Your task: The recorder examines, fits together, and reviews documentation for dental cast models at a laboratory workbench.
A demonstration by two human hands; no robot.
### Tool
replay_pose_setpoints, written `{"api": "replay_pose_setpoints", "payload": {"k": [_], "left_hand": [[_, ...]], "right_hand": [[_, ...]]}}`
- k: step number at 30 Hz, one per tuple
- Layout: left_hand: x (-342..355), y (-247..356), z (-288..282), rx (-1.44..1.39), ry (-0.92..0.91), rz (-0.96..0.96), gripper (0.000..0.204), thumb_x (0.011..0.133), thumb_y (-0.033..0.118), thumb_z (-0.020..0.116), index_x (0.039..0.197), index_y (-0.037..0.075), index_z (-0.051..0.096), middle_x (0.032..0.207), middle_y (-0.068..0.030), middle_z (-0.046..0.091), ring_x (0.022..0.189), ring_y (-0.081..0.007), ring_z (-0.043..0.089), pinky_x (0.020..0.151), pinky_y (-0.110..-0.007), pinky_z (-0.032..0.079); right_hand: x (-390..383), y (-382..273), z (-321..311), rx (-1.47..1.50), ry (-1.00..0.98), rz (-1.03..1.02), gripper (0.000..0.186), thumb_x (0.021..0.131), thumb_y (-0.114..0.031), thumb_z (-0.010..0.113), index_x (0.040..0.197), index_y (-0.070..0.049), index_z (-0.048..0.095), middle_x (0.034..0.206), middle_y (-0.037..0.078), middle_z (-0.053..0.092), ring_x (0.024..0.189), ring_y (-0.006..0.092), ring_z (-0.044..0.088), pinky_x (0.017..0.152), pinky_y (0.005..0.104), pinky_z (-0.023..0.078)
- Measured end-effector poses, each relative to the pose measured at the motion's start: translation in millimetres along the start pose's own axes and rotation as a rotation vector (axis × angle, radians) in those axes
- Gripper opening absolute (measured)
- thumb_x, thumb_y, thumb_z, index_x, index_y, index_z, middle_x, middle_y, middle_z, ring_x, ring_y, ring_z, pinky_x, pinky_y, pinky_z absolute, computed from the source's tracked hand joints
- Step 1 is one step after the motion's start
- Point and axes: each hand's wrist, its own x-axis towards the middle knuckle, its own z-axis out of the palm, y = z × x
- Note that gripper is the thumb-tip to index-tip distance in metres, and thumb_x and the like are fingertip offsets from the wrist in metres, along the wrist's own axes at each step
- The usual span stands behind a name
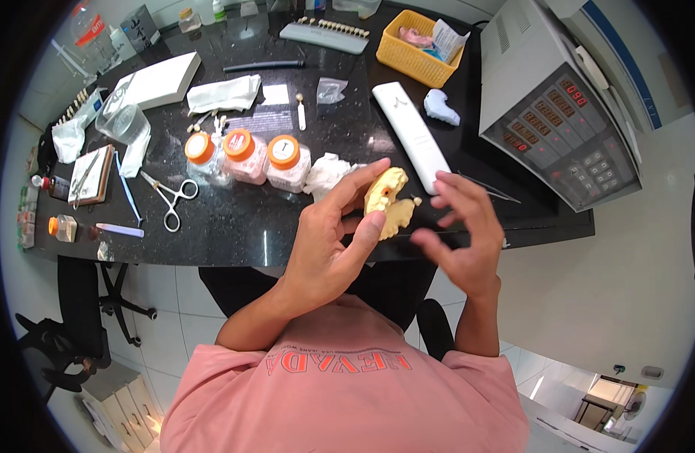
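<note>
Pink shirt closest; left hand, grip round a yellow dental model; right hand just beside, its grip wide!

I have my left forearm slanting up and inward, bare, with the left hand gripping between thumb and curved fingers. My right forearm, also bare, stands steeper; I see the right hand raised near the other, fingers parted and loosely bent, its blurred thumb pointing leftward.
</note>
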Motion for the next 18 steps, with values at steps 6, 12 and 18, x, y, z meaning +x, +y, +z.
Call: {"api": "replay_pose_setpoints", "payload": {"k": [6,12,18], "left_hand": [[-4,-3,-5,-0.017,-0.046,-0.057,0.052,0.101,0.016,0.047,0.146,-0.002,0.027,0.114,-0.0182,0.062,0.101,-0.0169,0.061,0.087,-0.028,0.048],[-5,-7,-2,-0.094,0.026,0.04,0.057,0.101,0.018,0.046,0.148,-0.002,0.019,0.113,-0.0186,0.062,0.1,-0.0176,0.061,0.085,-0.029,0.049],[-1,-3,1,-0.02,0.03,-0.001,0.065,0.097,0.017,0.053,0.151,0.005,0.018,0.127,-0.0192,0.057,0.104,-0.022,0.062,0.085,-0.032,0.052]], "right_hand": [[20,-6,6,-0.117,-0.255,-0.349,0.077,0.063,-0.016,0.084,0.134,-0.013,0.054,0.132,0.009,0.053,0.107,0.0276,0.059,0.087,0.0365,0.052],[53,-23,-2,-0.156,-0.39,-0.346,0.071,0.067,-0.017,0.081,0.133,-0.013,0.053,0.116,0.01,0.056,0.099,0.0266,0.061,0.083,0.0352,0.053],[134,0,-11,-0.226,-0.046,-0.199,0.06,0.072,-0.024,0.08,0.124,-0.005,0.057,0.111,0.014,0.058,0.095,0.0279,0.063,0.079,0.0359,0.053]]}}
